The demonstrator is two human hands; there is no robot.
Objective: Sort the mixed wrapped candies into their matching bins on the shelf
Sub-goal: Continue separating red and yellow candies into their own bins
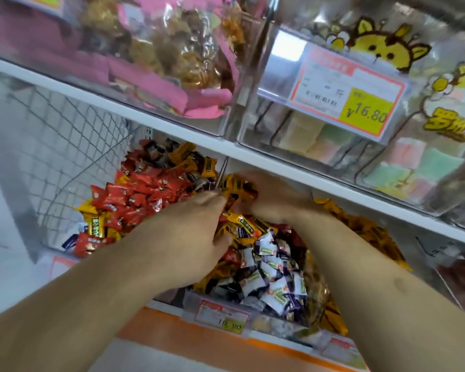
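Note:
Both my hands reach into the clear bins on the lower shelf. My left hand (196, 232) lies over a heap of yellow wrapped candies (242, 224), its fingers curled into them. My right hand (266, 194) is further back and grips a bunch of yellow candies (236, 187) near the clear divider (222, 173). The left bin holds red wrapped candies (140, 194) mixed with yellow ones. White and purple wrapped candies (274, 275) fill the front of the middle bin. More yellow candies (365, 229) lie in the bin to the right.
The white upper shelf edge (306, 178) hangs close above my hands. It carries clear bins of pink-wrapped snacks (159, 63) and pastel packs (400, 162) with a price tag (346, 89). A wire mesh panel (65, 135) closes the left side. Another price label (223, 318) fronts the lower bin.

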